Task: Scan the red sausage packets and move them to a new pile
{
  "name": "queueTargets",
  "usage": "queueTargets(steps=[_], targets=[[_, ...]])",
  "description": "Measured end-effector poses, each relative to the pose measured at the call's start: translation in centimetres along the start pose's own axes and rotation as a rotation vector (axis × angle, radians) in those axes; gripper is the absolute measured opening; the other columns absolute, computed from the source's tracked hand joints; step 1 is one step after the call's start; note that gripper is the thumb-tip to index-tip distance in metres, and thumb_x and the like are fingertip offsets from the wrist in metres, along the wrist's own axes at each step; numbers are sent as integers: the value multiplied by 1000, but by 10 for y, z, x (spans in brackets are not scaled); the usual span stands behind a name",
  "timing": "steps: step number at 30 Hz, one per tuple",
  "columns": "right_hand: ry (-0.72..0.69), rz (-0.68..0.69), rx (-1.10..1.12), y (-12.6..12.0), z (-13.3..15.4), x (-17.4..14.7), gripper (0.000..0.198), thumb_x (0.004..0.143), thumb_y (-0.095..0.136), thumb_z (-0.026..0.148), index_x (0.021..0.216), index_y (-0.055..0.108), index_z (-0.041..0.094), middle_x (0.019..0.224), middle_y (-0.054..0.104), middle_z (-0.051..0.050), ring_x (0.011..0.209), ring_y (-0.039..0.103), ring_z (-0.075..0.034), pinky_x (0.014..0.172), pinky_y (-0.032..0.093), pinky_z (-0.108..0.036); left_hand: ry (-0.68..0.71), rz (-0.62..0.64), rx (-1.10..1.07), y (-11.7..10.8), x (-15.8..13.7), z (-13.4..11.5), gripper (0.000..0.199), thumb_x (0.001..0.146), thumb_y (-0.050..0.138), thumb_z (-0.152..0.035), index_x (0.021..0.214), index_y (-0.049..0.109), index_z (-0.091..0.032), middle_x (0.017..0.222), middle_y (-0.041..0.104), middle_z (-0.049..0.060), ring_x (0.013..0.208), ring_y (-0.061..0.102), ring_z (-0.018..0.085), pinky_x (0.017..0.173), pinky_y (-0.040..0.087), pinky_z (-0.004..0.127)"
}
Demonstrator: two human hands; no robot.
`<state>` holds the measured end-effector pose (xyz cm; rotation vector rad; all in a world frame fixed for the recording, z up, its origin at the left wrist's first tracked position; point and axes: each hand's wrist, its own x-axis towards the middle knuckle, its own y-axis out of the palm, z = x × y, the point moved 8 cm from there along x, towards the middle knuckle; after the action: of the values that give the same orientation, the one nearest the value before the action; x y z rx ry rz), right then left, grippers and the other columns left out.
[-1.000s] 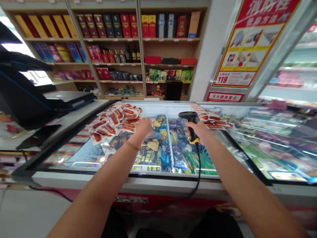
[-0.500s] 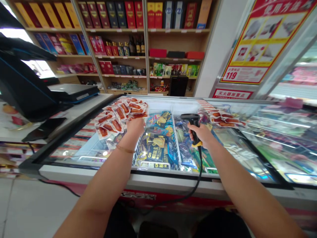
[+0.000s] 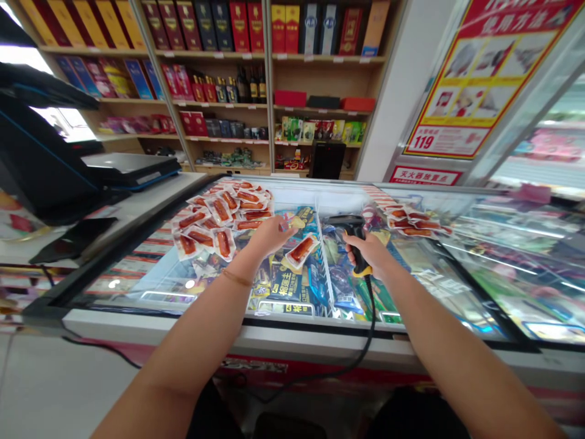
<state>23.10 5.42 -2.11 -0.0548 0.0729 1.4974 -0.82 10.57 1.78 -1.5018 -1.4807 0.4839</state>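
Note:
My left hand [image 3: 270, 236] is over the middle of the chest freezer [image 3: 320, 329], fingers stretched forward and partly hidden by the hand. Just to its right is a single packed sausage [image 3: 301, 250] in clear wrap, apart from the visible fingers. A pile of packed sausages [image 3: 219, 210] lies on the glass left of this hand. My right hand [image 3: 369, 251] grips a black and yellow barcode scanner [image 3: 359, 244] by its handle, head pointing left. Beyond it, a smaller group of packed sausages [image 3: 414, 221] rests on the glass. Bagged frozen goods [image 3: 286, 280] show below.
The scanner's cable [image 3: 371, 323] hangs over the freezer's front edge. A scale [image 3: 132, 167] and a dark checkout machine [image 3: 41, 146] stand on the counter at left. Shelves [image 3: 214, 55] of boxes and bottles rise behind; a red and yellow sign [image 3: 484, 85] is at right.
My left hand has moved right from the sausage pile. A single packed sausage now shows beside it over the freezer's middle. My right hand still holds the scanner in nearly the same place.

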Motion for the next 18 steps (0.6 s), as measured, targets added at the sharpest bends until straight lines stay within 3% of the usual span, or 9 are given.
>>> queueTargets(steps=[4,6,10,18], targets=[[0,3,-1,1,-2,1,19,74,68,28,80,53,18,53,52,4,37,47,-9,33,35,-20,-26,387,75,18,-14,3,36,65,69,-56,64,67,-20,58,62,3,53,54,17,54,35,28],[0,6,-8,1,-2,1,19,74,68,29,80,53,18,54,52,4,37,47,-9,33,35,-20,4,459,70,23,-18,-5,30,62,73,-50,63,67,-21,58,63,2,53,55,16,54,34,27],[-13,19,-19,2,-1,1,22,72,70,30,81,54,18,54,52,4,38,47,-9,34,37,-21,-8,340,-42,22,-10,-8,23,65,72,-39,72,69,-18,67,66,3,61,59,17,56,37,26],[-37,69,-52,14,1,-9,28,71,70,35,87,53,19,55,52,5,38,47,-9,36,37,-21,-296,28,-491,34,11,34,17,75,66,-25,88,63,-15,64,63,0,54,58,11,55,46,21]])
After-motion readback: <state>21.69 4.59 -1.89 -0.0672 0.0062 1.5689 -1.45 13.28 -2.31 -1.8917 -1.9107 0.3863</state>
